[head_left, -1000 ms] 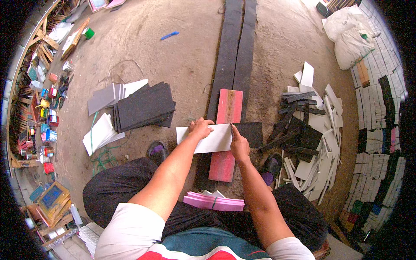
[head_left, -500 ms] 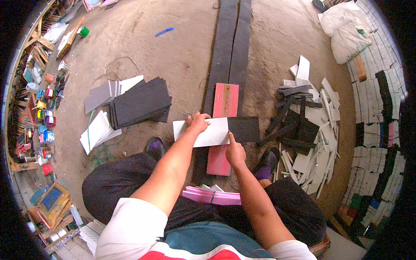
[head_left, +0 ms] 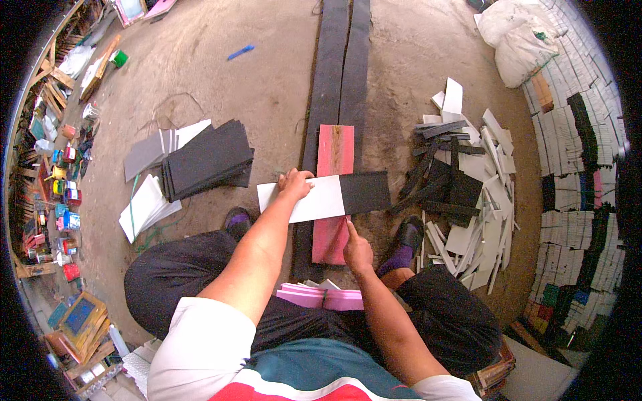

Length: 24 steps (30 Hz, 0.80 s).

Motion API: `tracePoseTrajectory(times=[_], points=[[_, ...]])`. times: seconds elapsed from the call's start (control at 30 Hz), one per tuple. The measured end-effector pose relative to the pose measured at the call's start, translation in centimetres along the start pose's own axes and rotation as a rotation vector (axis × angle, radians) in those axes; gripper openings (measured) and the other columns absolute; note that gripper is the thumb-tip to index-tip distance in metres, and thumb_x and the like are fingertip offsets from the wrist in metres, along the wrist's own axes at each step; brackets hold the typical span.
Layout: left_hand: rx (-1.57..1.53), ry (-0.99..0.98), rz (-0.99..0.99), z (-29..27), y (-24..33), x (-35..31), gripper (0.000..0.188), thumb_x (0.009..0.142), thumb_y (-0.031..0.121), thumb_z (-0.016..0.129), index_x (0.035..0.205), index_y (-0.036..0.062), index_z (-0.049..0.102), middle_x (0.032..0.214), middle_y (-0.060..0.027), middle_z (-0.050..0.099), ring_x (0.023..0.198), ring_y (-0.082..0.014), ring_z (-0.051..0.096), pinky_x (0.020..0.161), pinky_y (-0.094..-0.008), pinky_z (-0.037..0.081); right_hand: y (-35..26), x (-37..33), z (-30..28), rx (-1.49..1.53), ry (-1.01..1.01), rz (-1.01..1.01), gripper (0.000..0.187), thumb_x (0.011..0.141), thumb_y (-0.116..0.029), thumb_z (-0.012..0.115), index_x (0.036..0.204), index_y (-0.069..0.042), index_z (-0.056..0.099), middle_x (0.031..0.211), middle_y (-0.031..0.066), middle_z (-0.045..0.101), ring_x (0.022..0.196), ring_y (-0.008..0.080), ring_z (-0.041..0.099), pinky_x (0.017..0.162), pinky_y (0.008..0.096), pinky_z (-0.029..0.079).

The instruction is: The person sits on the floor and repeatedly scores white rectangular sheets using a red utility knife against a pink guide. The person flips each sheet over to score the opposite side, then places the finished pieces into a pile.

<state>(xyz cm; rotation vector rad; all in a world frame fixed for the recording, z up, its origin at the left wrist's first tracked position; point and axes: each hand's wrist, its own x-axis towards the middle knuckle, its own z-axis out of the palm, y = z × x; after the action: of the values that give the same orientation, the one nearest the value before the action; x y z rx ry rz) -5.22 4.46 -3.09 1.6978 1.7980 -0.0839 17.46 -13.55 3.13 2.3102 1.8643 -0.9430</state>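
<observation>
A white sheet (head_left: pixel 319 204) lies crosswise over a pink board (head_left: pixel 330 237), with a black sheet (head_left: pixel 366 192) showing beyond its right end. My left hand (head_left: pixel 294 184) presses on the white sheet near its left end, fingers bent at the far edge, holding it down. Just below the near edge, by the border of white and black, is my right hand (head_left: pixel 358 248). Its index finger points forward and its other fingers are curled in. Something thin seems to stick out at that fingertip, too small to name.
Long dark planks (head_left: pixel 328 73) run away under the pink board. Stacked black sheets (head_left: pixel 208 160) and white sheets (head_left: pixel 147 207) lie left. Right is a heap of white and black offcuts (head_left: pixel 471 194). A pink bundle (head_left: pixel 319 297) sits by my lap; a blue pen-like object (head_left: pixel 241 52) lies far off.
My right hand has drawn back from the white sheet's right edge to just below its near edge. My left hand stays on the sheet. The whole view has shifted slightly.
</observation>
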Motion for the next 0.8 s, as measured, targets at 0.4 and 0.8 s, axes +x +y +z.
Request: tracePoseTrajectory(times=[0.4,0.8], points=[[-0.035,-0.031,-0.034,-0.3,-0.2,-0.4,0.036,0.093,0.041,0.07,0.128,0.0437,0.068,0.135,-0.0111,0.057,0.136,-0.0297,0.048,0.118,-0.0532,0.028,-2.7,6.9,-3.3,0.056,0.085,-0.192,0.08,0.089,-0.004,0.057,0.158,-0.032,0.03,0.095,0.0253,0.068,0.086,0.0443,0.069,0.073,0.0549,0.056],[0.032,0.019,0.032,0.2,-0.5,-0.2,0.038,0.091,0.044,0.07,0.129,0.0445,0.067,0.125,-0.0131,0.062,0.126,-0.031,0.055,0.105,-0.0557,0.039,-5.1,11.3,-3.2,0.008,0.028,-0.168,0.071,0.092,-0.006,0.052,0.157,-0.028,0.033,0.102,0.0266,0.068,0.093,0.0446,0.069,0.08,0.0556,0.056]])
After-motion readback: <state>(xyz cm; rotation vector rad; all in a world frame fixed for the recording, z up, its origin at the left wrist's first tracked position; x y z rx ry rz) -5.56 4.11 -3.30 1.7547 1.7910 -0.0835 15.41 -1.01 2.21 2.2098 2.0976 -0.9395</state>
